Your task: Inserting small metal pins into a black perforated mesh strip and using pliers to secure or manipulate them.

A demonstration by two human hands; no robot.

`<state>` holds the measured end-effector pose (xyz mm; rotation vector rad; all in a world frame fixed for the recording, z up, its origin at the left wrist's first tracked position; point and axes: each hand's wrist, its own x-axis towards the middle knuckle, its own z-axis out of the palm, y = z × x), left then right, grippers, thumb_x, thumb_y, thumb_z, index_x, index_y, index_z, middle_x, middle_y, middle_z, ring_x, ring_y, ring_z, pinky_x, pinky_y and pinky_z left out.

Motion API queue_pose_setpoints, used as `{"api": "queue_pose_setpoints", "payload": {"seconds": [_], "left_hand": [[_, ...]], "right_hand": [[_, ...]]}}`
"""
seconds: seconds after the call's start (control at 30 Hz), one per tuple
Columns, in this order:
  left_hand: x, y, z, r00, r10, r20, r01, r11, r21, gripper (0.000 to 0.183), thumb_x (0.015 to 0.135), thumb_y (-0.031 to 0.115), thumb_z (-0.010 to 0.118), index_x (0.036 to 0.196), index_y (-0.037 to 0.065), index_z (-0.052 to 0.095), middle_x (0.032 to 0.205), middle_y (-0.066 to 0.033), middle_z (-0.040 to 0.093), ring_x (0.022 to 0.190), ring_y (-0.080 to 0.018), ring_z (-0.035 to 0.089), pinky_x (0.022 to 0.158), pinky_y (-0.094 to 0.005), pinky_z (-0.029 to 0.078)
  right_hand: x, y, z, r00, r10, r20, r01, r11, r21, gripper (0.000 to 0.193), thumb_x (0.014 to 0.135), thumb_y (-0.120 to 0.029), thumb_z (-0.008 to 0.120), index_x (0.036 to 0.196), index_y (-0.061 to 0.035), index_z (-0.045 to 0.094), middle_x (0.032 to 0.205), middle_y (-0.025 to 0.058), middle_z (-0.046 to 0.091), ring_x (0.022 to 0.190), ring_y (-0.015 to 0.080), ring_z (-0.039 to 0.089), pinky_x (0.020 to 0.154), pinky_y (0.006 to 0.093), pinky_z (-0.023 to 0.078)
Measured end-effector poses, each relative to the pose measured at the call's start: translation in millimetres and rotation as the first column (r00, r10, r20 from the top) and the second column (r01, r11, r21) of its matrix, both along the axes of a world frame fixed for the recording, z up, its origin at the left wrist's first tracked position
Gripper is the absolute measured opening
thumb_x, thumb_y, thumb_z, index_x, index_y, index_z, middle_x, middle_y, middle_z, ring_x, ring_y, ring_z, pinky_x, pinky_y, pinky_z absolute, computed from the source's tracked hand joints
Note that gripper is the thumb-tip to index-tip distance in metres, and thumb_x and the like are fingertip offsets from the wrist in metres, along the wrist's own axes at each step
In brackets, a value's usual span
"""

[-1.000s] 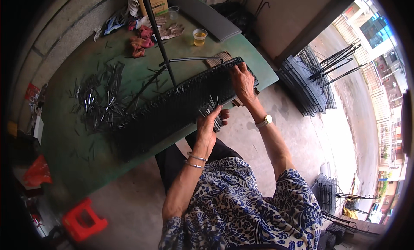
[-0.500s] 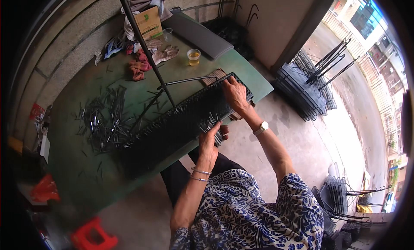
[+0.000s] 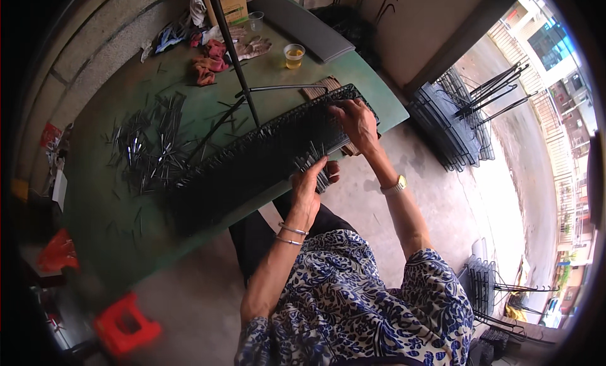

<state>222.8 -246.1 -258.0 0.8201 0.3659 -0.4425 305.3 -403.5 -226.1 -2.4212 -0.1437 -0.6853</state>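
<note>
Our left hand (image 3: pixel 307 188) is closing around a bundle of thin dark strips (image 3: pixel 310 164), the thumb lying along them and the ends fanning out above it, and it is hovering at the near long edge of a black rack (image 3: pixel 252 157). Our right hand (image 3: pixel 358 125) is bending over the rack's right end, its thumb and fingertips drawing close together at the dark surface; whether they are pinching a strip, we cannot tell. Beneath us, the rack is lying aslant across the green table (image 3: pixel 113 240), with corrugated cardboard (image 3: pixel 320 88) showing from under its right end. A slim black rod (image 3: pixel 230 50) is slanting up from its far edge. To the left, a heap of loose strips (image 3: pixel 148 142) is spreading over the tabletop, a few straying outward. Beyond the rack, a cup of yellow liquid (image 3: pixel 293 58) is standing near a grey panel (image 3: pixel 306 26), while pale gloves (image 3: pixel 255 48) and a reddish cloth (image 3: pixel 211 63) are lying farther left, near a cardboard box (image 3: pixel 228 6). On the floor, a red stool (image 3: pixel 123 328) is sitting at lower left, and stacked wire racks (image 3: pixel 448 126) are leaning beyond the table's right end.
</note>
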Motion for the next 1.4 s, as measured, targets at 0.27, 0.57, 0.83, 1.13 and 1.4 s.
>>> {"api": "queue_pose_setpoints", "payload": {"seconds": [0.27, 0.57, 0.83, 1.13, 1.4], "left_hand": [[-1, 6, 9, 0.999, -0.028, 0.041, 0.028, 1.0, -0.007, 0.018, 0.086, 0.013, 0.065, 0.101, 0.003, 0.065, 0.088, -0.0093, 0.069, 0.075, -0.0204, 0.069, 0.065, -0.0337, 0.057], [-3, 14, 12, 0.988, -0.135, 0.073, 0.125, 0.984, 0.127, 0.023, 0.083, 0.016, 0.068, 0.102, 0.003, 0.066, 0.087, -0.0096, 0.07, 0.073, -0.0191, 0.069, 0.062, -0.0315, 0.057], [1, 8, 6, 1.0, 0.027, 0.005, -0.027, 0.999, -0.047, 0.026, 0.083, 0.017, 0.07, 0.104, 0.003, 0.063, 0.09, -0.0102, 0.068, 0.076, -0.0205, 0.067, 0.063, -0.0351, 0.058], [4, 1, 12, 0.996, 0.029, -0.084, -0.04, 0.991, -0.131, 0.02, 0.084, 0.013, 0.069, 0.102, 0.005, 0.064, 0.088, -0.0072, 0.066, 0.076, -0.0191, 0.066, 0.071, -0.0388, 0.058], [2, 4, 13, 0.997, 0.008, -0.081, -0.015, 0.996, -0.089, 0.019, 0.086, 0.013, 0.066, 0.103, 0.004, 0.067, 0.084, -0.0053, 0.065, 0.069, -0.0135, 0.061, 0.067, -0.0325, 0.055]], "right_hand": [[-47, -2, 19, 0.715, 0.537, -0.448, -0.403, 0.84, 0.363, 0.023, 0.088, -0.022, 0.063, 0.091, 0.0009, 0.064, 0.073, 0.0049, 0.056, 0.069, 0.013, 0.054, 0.062, 0.0295, 0.044], [-45, -2, 19, 0.626, 0.579, -0.522, -0.233, 0.778, 0.584, 0.017, 0.089, -0.017, 0.062, 0.09, 0.0002, 0.062, 0.079, 0.003, 0.062, 0.071, 0.0099, 0.058, 0.062, 0.0237, 0.046], [-20, -1, 23, 0.927, 0.204, -0.314, -0.078, 0.926, 0.371, 0.008, 0.086, -0.007, 0.059, 0.09, -0.0006, 0.057, 0.071, 0.0104, 0.063, 0.064, 0.0191, 0.062, 0.059, 0.031, 0.048], [21, 3, -14, 0.997, 0.068, 0.022, -0.071, 0.976, 0.205, 0.009, 0.084, -0.001, 0.059, 0.09, -0.0002, 0.053, 0.083, 0.0185, 0.06, 0.072, 0.0369, 0.059, 0.064, 0.0401, 0.047], [32, 0, -17, 0.995, 0.08, 0.054, -0.083, 0.995, 0.059, 0.01, 0.083, -0.004, 0.06, 0.091, -0.0011, 0.056, 0.083, 0.0185, 0.06, 0.075, 0.0382, 0.06, 0.066, 0.0421, 0.048]]}}
